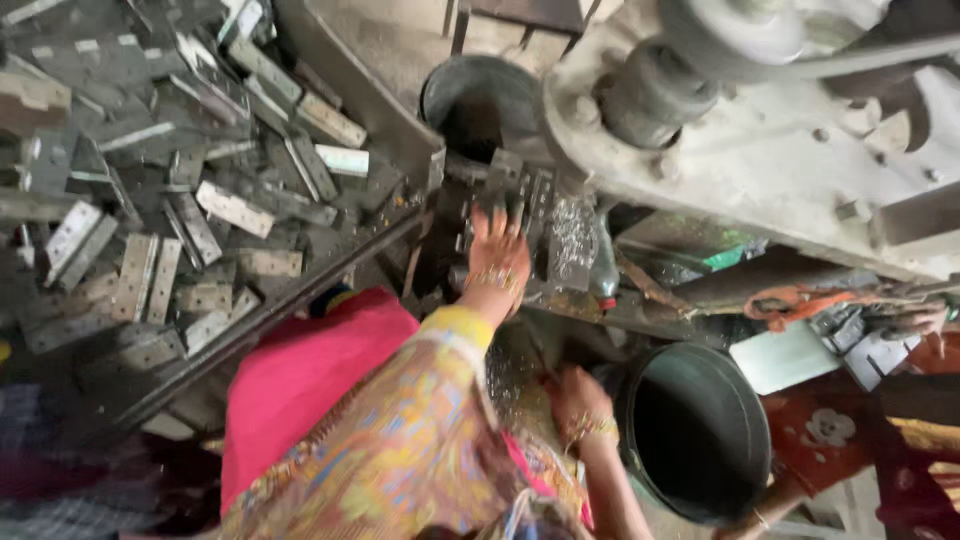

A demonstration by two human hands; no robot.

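Note:
My left hand [496, 255], with bangles at the wrist and a yellow patterned sleeve, reaches up onto the dark metal die block [535, 200] of a heavy press machine [760, 150]. Its fingers lie spread against the block, and blur hides whether they pinch a piece. My right hand [580, 400] hangs low beside a black bucket [690, 430], over a patch of shiny metal shavings [505, 375]. Its fingers curl downward and are partly hidden. A big pile of flat grey hinge plates [170, 200] lies at the left.
A second dark bucket [480, 100] stands behind the die. A slanted steel rail [300, 290] borders the plate pile. At the right, another person in red patterned cloth [850, 440] sits by the machine, with a hand [925, 320] near small metal parts and an orange cord [800, 300].

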